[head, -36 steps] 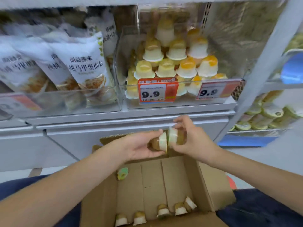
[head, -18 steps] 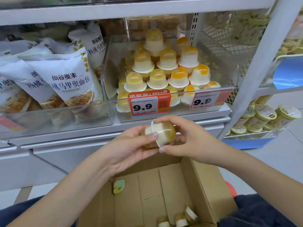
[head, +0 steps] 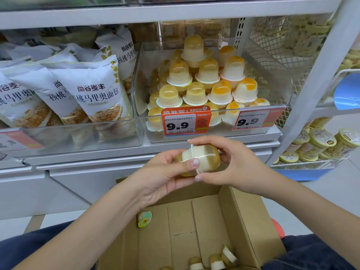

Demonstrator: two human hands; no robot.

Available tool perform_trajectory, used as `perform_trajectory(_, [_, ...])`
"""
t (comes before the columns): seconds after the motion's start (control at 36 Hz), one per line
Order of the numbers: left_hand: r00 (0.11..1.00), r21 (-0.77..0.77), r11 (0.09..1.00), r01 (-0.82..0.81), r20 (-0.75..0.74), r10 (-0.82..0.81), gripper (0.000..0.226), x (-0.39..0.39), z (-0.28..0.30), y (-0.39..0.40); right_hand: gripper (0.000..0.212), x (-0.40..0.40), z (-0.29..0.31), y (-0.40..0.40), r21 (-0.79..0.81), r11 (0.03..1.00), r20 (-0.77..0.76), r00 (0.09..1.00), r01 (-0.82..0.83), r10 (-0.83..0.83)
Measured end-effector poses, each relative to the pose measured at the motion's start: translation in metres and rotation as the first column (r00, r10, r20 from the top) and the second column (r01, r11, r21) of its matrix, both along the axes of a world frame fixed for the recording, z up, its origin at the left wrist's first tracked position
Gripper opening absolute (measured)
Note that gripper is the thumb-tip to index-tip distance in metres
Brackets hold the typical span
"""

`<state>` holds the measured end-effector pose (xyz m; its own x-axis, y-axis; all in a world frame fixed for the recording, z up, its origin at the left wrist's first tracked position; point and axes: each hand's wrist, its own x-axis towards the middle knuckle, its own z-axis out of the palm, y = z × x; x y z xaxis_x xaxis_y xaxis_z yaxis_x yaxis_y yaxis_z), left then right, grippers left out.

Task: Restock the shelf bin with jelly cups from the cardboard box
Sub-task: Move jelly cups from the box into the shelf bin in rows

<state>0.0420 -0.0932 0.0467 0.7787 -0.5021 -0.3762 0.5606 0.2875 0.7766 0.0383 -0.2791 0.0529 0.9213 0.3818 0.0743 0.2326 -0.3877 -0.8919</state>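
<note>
Carrying two brown-domed plastic jelly cups [head: 198, 160], pressed rim to rim, both hands [head: 196, 168] curled round them. Next: lifting up into the far clear plastic shelf bin [head: 212, 133], setting gently atop the pile.

Left hand [head: 165, 176] covering most of one of the two held jelly cups [head: 200, 160], cardboard box [head: 251, 221] and its loose cups [head: 214, 263] running off the bottom edge, price tag [head: 186, 120] hiding front-row cups in the shelf bin [head: 288, 88], its small print unreadable

"9.9" on both price tags [head: 186, 121]
</note>
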Motion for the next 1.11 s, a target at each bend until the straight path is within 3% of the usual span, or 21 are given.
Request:
perform_trajectory(0.11, [1.0,-0.023,1.0,0.008,-0.001,-0.008,0.048,0.0,0.006,-0.004,0.057,0.004,0.004,-0.003,0.023,0.999,0.015,0.999,0.044,-0.044])
perform_trajectory(0.17, [0.998,0.049,0.998,0.045,0.044,-0.047,0.04,0.002,0.01,-0.005,0.056,0.008,0.007,-0.005,0.039,0.998,0.0,0.998,0.058,-0.058])
perform_trajectory(0.22, [0.973,0.31,0.948,0.067,0.188,-0.131,0.047,0.004,0.014,-0.003,0.052,0.012,0.01,-0.009,0.072,0.994,-0.018,0.996,0.088,-0.087])
perform_trajectory(0.28, [0.914,0.609,0.792,-0.041,0.343,-0.216,0.055,0.009,0.019,0.002,0.047,0.017,0.015,-0.017,0.145,0.978,-0.045,0.988,0.15,-0.145])
perform_trajectory(0.31, [0.888,0.688,0.715,-0.125,0.399,-0.229,0.052,0.012,0.021,0.005,0.047,0.021,0.018,-0.022,0.205,0.959,-0.072,0.981,0.194,-0.183])
perform_trajectory(0.36, [0.861,0.735,0.632,-0.247,0.465,-0.205,0.04,0.019,0.022,0.012,0.057,0.03,0.021,-0.034,0.337,0.901,-0.126,0.961,0.274,-0.246])
perform_trajectory(0.44, [0.838,0.747,0.576,-0.332,0.514,-0.183,0.035,0.03,0.019,0.017,0.075,0.047,0.029,-0.047,0.462,0.803,-0.153,0.926,0.377,-0.346])
perform_trajectory(0.58, [0.812,0.786,0.495,-0.371,0.534,-0.238,0.036,0.039,0.012,0.015,0.075,0.08,0.056,-0.053,0.559,0.715,-0.096,0.89,0.419,-0.447])
perform_trajectory(0.81, [0.787,0.806,0.441,-0.395,0.544,-0.289,0.04,0.042,0.013,0.015,0.044,0.139,0.079,-0.053,0.325,0.76,0.112,0.775,0.563,-0.622])
perform_trajectory(0.92, [0.775,0.809,0.428,-0.404,0.551,-0.311,0.042,0.044,0.014,0.015,0.073,0.16,0.089,-0.048,0.168,0.74,0.265,0.693,0.651,-0.67])
perform_trajectory(1.11, [0.761,0.816,0.418,-0.398,0.549,-0.346,0.043,0.045,0.013,0.017,0.069,0.182,0.099,-0.044,0.03,0.774,0.326,0.726,0.633,-0.606])
